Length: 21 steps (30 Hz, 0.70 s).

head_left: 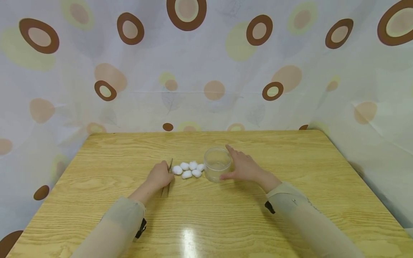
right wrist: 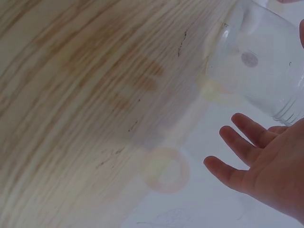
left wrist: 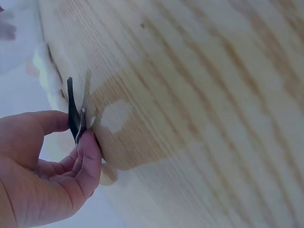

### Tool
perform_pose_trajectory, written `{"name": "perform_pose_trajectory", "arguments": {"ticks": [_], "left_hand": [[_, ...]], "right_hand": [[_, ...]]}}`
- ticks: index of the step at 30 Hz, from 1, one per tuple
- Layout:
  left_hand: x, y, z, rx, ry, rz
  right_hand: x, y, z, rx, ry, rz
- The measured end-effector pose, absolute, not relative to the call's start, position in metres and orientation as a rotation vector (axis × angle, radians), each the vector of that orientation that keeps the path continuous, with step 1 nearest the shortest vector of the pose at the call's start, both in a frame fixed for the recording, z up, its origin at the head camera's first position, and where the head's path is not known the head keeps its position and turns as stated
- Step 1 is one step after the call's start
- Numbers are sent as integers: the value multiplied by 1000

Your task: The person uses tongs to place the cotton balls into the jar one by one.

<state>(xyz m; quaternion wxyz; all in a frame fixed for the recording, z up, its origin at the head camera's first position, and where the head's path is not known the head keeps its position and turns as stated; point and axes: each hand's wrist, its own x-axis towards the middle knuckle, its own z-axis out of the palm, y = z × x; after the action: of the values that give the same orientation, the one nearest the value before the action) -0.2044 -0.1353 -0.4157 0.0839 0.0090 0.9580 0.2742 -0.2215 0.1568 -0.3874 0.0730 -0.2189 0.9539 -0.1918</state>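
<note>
My left hand point(head_left: 159, 174) pinches a pair of metal tweezers point(head_left: 170, 166) between thumb and fingers, low over the table. In the left wrist view the dark tweezers point(left wrist: 75, 116) stand with their two arms apart. Just right of them lie several white cotton balls point(head_left: 186, 174) in a loose cluster. A clear round glass jar point(head_left: 210, 175) stands upright beside the cluster. At its right side is my right hand point(head_left: 243, 167), thumb in front and index finger toward the back rim. In the right wrist view several fingers point(right wrist: 227, 173) spread away from the jar; whether they press it, I cannot tell.
The wooden table point(head_left: 258, 222) carries these things near its middle. A pale curtain with brown and yellow spots point(head_left: 193, 64) hangs behind and along both sides. Light-coloured sleeves point(head_left: 113, 225) cover both forearms.
</note>
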Motion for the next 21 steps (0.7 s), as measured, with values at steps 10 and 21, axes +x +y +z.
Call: {"name": "perform_pose_trajectory", "arguments": {"ticks": [10,21], "left_hand": [[-204,-141,-413,20,2810,885],[-209,-155,-408,-156,2512,1212]], "right_hand": [[-225,155,-391,-532,2698,-871],[-232,154,-401,-529,2605,-1096]]}}
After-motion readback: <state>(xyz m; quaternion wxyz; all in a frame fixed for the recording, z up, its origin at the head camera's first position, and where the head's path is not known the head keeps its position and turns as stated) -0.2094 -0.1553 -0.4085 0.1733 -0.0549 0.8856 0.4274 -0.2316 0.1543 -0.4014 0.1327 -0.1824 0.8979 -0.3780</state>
